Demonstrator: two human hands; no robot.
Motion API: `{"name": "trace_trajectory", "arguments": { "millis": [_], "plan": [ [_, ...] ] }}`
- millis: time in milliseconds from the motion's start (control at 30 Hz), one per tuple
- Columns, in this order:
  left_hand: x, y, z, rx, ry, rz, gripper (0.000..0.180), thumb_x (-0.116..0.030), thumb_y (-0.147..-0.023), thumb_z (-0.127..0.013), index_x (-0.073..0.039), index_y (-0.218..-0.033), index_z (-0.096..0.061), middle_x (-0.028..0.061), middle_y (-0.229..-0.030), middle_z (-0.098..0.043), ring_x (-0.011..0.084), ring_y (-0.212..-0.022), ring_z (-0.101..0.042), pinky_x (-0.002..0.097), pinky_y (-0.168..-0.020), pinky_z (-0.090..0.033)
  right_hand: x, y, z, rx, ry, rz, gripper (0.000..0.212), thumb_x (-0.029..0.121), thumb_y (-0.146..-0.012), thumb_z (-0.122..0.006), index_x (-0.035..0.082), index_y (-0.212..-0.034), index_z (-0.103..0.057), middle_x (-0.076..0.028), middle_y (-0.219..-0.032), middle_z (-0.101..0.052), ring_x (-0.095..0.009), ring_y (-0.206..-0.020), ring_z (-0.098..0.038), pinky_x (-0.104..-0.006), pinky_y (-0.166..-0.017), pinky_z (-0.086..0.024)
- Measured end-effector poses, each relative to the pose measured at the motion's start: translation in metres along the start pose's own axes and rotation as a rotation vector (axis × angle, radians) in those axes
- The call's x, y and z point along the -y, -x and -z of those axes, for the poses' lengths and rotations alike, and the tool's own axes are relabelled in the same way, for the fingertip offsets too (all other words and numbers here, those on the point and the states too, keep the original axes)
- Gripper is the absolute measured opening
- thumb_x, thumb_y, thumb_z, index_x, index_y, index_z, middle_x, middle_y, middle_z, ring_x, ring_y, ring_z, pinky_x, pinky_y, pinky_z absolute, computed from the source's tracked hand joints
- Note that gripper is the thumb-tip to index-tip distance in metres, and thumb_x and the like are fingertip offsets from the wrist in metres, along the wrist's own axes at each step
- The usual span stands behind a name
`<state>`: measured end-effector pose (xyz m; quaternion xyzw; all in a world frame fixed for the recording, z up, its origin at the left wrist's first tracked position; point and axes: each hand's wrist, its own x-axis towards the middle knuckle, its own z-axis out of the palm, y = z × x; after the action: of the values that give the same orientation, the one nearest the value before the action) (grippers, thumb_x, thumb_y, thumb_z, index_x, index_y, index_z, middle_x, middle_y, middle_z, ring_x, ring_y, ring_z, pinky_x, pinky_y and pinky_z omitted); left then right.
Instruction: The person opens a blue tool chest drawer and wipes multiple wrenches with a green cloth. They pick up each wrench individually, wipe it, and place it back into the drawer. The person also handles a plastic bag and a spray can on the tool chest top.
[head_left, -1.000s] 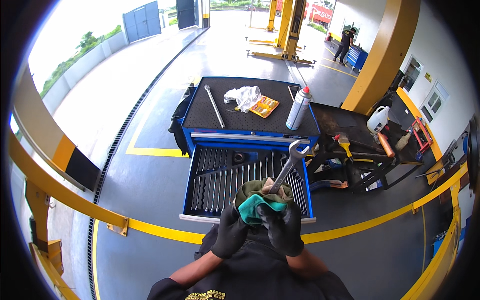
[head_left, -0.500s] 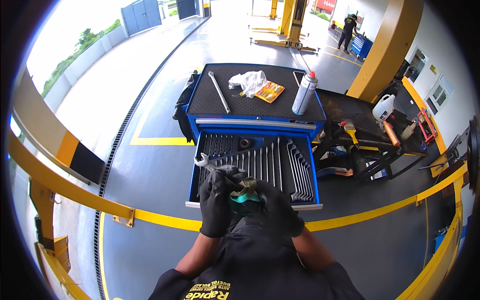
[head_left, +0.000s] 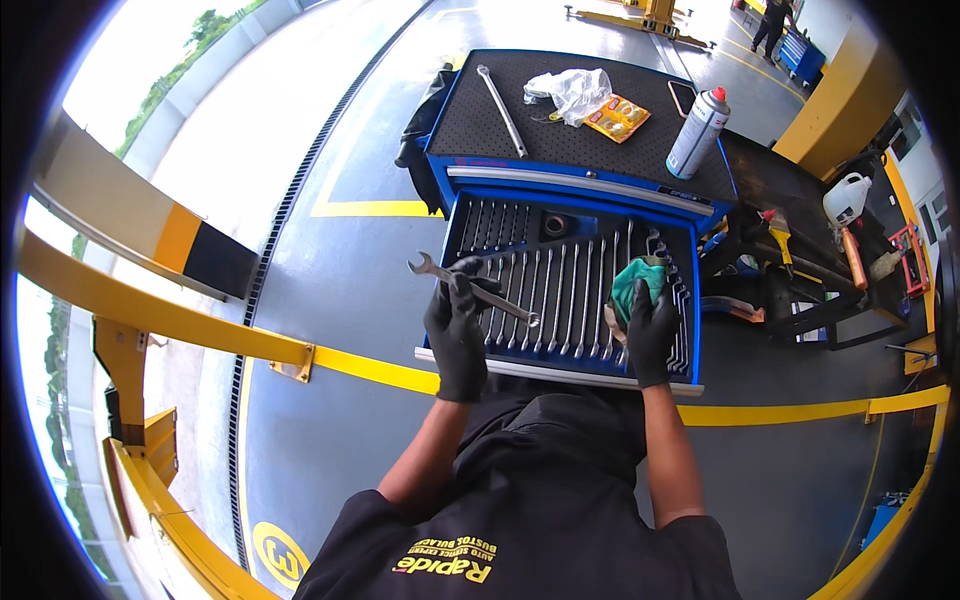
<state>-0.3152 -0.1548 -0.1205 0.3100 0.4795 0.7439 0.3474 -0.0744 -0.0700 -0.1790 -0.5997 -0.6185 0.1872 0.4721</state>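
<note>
My left hand [head_left: 458, 335], in a black glove, is closed around the middle of a combination wrench [head_left: 510, 306]. The wrench's open jaw points up and left, its ring end down and right. Also gloved, my right hand [head_left: 652, 330] grips a green and tan rag [head_left: 636, 288], which is bunched up and apart from the wrench. Both hands are over the pulled-out drawer [head_left: 556, 371] of a blue tool cabinet. Wrenches [head_left: 566, 290] of graded sizes lie in rows in it, with a dark round fitting [head_left: 555, 226] at the back. My right hand hides some offset wrenches.
On the cabinet's black top mat [head_left: 560, 160] lie another wrench [head_left: 501, 110], a plastic bag [head_left: 575, 93], a yellow packet [head_left: 617, 118], a phone [head_left: 683, 96] and a spray can [head_left: 698, 134]. A dark bench [head_left: 770, 190] stands right. Yellow rails [head_left: 370, 372] cross nearby. Another person [head_left: 773, 25] stands far off.
My hands have moved apart. The rag has come off the wrench and gone right with my right hand; the wrench stays in my left. The view has shifted, showing the cabinet further right and higher.
</note>
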Motion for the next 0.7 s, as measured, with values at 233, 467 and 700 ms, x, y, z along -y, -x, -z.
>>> {"name": "trace_trajectory", "arguments": {
  "millis": [233,467,700],
  "plan": [
    [0.087,-0.081,0.088,0.178,-1.359,-0.214,0.04,-0.022,-0.093,-0.057,-0.012,-0.131,-0.062,0.0227,-0.084,-0.068,0.0411,-0.075,-0.066,0.0482,-0.063,-0.051,-0.146,0.008,0.006,0.108,0.361,0.01,0.043,0.04,-0.097,-0.057,-0.002,-0.092,-0.06,-0.026,-0.085,-0.064,-0.044,-0.081,-0.063,-0.0486,-0.067,-0.047],
    [0.139,-0.073,0.098,0.222,-1.556,-0.348,0.015,-0.019,-0.089,-0.058,-0.009,-0.096,-0.068,0.016,-0.087,-0.068,0.0352,-0.073,-0.069,0.0487,-0.065,-0.053,-0.131,0.017,0.007,0.119,0.482,0.024,0.04,0.039,-0.096,-0.057,-0.001,-0.092,-0.061,-0.025,-0.086,-0.064,-0.043,-0.08,-0.062,-0.0502,-0.067,-0.047],
    [0.135,-0.073,0.079,0.298,-1.635,-0.488,0.016,-0.021,-0.091,-0.058,-0.01,-0.094,-0.069,0.0167,-0.087,-0.068,0.0357,-0.075,-0.069,0.0482,-0.065,-0.053,-0.134,0.018,0.012,0.099,0.478,0.027,0.041,0.042,-0.095,-0.057,0.001,-0.092,-0.061,-0.024,-0.082,-0.063,-0.043,-0.077,-0.062,-0.0508,-0.064,-0.046]
  ]
}}
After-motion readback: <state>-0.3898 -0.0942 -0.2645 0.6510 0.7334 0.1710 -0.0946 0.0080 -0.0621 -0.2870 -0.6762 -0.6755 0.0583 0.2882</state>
